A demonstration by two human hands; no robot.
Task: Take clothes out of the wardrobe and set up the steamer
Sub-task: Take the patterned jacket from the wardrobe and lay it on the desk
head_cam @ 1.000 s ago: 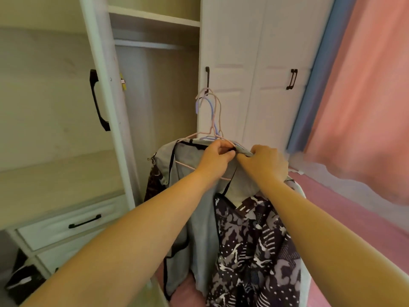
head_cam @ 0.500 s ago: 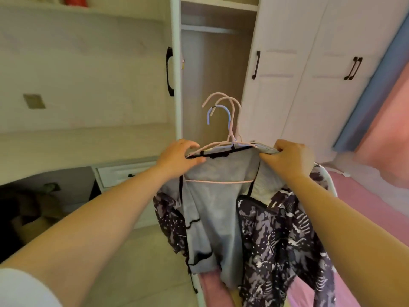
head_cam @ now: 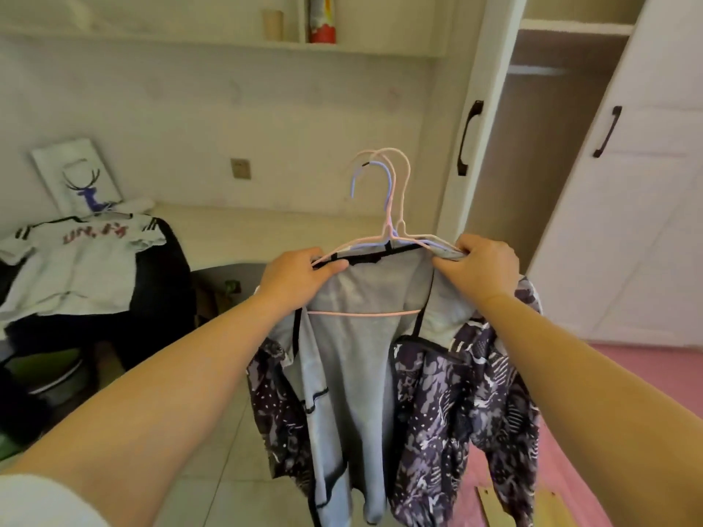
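Both hands, left [head_cam: 300, 277] and right [head_cam: 481, 270], each in a closed grip on the hangers [head_cam: 388, 222], hold the clothes [head_cam: 380, 374] clear of the wardrobe [head_cam: 544, 146] at 2 o'clock; next, judging, somewhere to hang them

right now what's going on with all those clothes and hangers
A person is holding a bunch of hangers with both hands, the left hand and the right hand gripping the shoulders. A grey garment and a dark patterned one hang from them, out of the wardrobe, whose door stands open behind. To the left, a white shirt is draped over a dark chair. No steamer is in view.
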